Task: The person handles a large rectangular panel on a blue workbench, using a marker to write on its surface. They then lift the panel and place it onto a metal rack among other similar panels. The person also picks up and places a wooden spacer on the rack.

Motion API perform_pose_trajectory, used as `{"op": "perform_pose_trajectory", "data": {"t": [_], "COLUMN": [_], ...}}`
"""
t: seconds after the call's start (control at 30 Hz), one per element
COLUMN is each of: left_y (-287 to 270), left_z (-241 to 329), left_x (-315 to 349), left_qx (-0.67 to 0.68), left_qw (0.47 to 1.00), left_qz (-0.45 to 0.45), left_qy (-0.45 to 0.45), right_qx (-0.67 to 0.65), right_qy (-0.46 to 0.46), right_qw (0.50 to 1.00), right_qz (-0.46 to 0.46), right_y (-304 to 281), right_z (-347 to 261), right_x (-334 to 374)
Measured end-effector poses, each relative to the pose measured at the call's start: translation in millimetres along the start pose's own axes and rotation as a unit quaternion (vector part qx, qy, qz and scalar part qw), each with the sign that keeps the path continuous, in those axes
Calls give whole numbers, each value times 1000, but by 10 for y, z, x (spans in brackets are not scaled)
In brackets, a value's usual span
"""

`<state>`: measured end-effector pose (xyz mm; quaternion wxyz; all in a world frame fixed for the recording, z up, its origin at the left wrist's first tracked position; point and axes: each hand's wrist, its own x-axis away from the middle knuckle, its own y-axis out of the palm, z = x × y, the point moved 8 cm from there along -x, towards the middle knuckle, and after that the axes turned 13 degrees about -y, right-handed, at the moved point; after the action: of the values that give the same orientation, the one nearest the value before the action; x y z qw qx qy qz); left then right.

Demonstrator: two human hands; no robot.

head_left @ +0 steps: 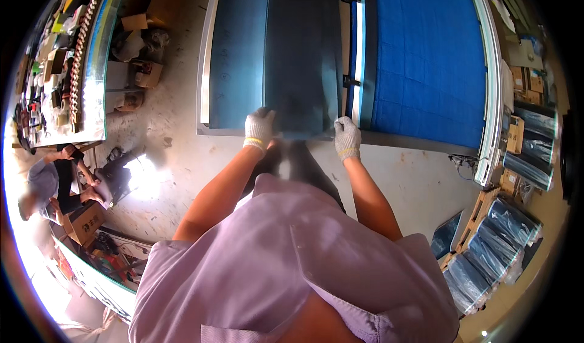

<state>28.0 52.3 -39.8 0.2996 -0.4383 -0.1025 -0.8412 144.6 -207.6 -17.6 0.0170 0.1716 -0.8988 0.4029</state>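
Observation:
A dark, smooth sheet (298, 57), perhaps a glass panel, lies lengthwise in front of me on a long worktable (395, 137). My left hand (260, 129), in a pale knitted glove with a yellow band, is closed on its near left corner. At the near right corner, my right hand (347, 138) grips it, gloved the same way. Beneath the dark sheet and to its left shows a bluish sheet (236, 57). The fingertips under the edge are hidden.
Blue quilted cloth (429, 57) covers the table's right part, beside a pale strip (359, 51) with black clamps (350, 81). Plastic-wrapped panels (490, 249) stand on a pallet at right. Cardboard boxes (149, 74) and a cluttered bench (61, 69) are at left; another person (61, 179) crouches there.

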Motion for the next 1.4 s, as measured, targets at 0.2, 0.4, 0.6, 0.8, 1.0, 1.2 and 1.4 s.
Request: {"op": "perform_pose_trajectory", "data": {"t": [0.2, 0.4, 0.6, 0.8, 1.0, 1.2, 1.4], "left_y": [89, 141, 239, 312, 369, 604, 39], "left_z": [-94, 15, 354, 214, 308, 192, 44], "left_x": [-185, 72, 377, 156, 233, 538, 249], "left_qx": [-159, -168, -417, -412, -440, -634, -254], "left_qw": [978, 986, 886, 900, 894, 709, 940], "left_qz": [48, -10, 140, 124, 57, -67, 18], "left_qy": [122, -10, 147, 73, 57, 301, 228], "right_qx": [4, -9, 55, 63, -41, -370, -344], "right_qy": [-39, -35, -50, -19, -134, -169, -217], "right_qw": [999, 999, 994, 998, 989, 907, 896], "right_qz": [27, 19, 80, -7, 36, -109, -180], "right_y": [-124, -105, -127, 33, -50, 265, 397], "right_z": [-136, -55, -65, -233, -816, -1268, -1363], "right_x": [-4, -4, -17, -30, 108, 175, 196]}}
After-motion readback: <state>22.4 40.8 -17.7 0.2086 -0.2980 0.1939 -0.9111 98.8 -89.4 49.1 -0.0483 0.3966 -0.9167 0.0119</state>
